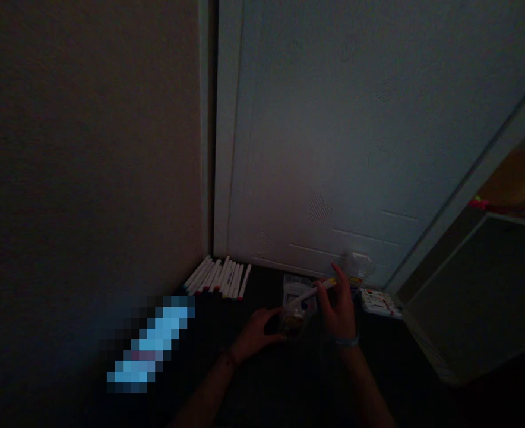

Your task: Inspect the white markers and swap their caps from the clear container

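A white marker (306, 293) with a yellow end is pinched in my right hand (339, 306), slanting over a clear plastic container (297, 309). My left hand (262, 333) grips the container's left side, fingers and thumb around its edge. Inside the container something brownish shows low down, too dark to make out. To the left, several white markers (220, 278) with coloured ends lie side by side in a row near the wall.
A clear plastic piece (360, 266) stands against the white panel behind my right hand. Right of it lies a white patterned case (382, 303). A bright pixelated patch (151, 345) covers something at left. The dark tabletop (271, 386) meets walls at left and back.
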{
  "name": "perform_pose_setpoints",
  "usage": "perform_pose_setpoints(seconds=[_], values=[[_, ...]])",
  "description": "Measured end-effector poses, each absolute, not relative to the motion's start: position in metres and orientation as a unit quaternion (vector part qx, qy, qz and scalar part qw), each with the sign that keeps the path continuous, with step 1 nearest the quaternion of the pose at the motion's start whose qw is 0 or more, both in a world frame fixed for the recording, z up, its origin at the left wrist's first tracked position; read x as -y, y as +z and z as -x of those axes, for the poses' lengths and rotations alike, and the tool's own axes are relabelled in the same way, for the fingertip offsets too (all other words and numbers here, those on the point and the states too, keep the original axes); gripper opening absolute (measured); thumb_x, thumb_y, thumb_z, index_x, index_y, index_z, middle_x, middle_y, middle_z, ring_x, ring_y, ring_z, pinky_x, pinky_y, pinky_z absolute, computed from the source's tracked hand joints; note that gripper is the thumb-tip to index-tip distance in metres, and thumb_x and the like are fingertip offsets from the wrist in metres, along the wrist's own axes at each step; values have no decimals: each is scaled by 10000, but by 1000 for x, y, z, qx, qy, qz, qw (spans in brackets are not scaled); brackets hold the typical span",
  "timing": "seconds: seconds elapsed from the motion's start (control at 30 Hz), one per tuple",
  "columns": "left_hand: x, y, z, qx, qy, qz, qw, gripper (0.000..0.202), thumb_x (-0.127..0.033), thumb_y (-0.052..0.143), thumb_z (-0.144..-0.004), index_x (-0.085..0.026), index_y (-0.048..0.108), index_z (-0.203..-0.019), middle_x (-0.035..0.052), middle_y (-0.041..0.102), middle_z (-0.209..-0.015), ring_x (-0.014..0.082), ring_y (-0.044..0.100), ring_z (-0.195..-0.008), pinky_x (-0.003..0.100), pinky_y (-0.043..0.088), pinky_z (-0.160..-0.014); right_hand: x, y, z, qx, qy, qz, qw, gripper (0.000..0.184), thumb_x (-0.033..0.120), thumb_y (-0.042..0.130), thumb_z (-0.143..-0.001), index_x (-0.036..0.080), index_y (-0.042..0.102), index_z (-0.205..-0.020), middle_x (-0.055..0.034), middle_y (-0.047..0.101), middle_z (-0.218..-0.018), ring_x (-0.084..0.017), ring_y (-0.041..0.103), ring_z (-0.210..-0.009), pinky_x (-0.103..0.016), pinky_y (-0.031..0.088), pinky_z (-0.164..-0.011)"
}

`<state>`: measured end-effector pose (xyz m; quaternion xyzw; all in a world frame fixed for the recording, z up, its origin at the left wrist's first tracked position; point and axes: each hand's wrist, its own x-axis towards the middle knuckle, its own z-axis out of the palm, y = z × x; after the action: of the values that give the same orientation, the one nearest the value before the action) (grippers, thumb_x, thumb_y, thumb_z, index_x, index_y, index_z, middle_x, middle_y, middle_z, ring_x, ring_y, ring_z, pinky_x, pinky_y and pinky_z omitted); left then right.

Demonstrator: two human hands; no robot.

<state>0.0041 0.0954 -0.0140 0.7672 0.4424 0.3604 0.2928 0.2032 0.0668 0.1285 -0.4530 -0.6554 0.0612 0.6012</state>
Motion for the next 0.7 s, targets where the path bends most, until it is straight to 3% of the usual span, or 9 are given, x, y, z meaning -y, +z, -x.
perform_pose_setpoints(seconds=[0.1, 0.27, 0.47, 0.7], values=[[-96, -15, -4, -444, 354, -768, 295, 664, -448, 693, -635, -270, 471, -1235, 58, 525, -1238, 265, 446, -1147, 429, 325, -987, -71, 117, -200, 655, 30, 454, 604, 500, 346, 521, -827, 198, 376, -1281, -101, 579, -1077, -220, 529, -949, -402, 381, -850], [-94, -10, -4, -428, 363, -778, 283, 660, -459, 687, -641, -268, 471, -1234, 57, 547, -1206, 248, 480, -1103, 399, 357, -956, -73, 108, -195, 729, -28, 466, 500, 275, 294, 484, -850, 257, 528, -1119, -38, 626, -1026, -212, 531, -948, -466, 242, -959], [-92, -4, -5, -429, 359, -781, 278, 648, -453, 688, -639, -252, 483, -1220, 65, 566, -1170, 249, 501, -1070, 390, 377, -927, -66, 105, -179, 761, -12, 476, 440, 406, 246, 443, -870, 321, 416, -1268, -14, 642, -978, -196, 533, -910, -461, 176, -983], [-93, -5, -6, -425, 362, -784, 272, 615, -431, 686, -652, -246, 491, -1206, 58, 574, -1165, 243, 506, -1064, 381, 371, -929, -65, 96, -175, 772, -32, 478, 417, 434, 220, 431, -871, 343, 398, -1287, -22, 666, -929, -245, 497, -1004, -531, 52, -988]])
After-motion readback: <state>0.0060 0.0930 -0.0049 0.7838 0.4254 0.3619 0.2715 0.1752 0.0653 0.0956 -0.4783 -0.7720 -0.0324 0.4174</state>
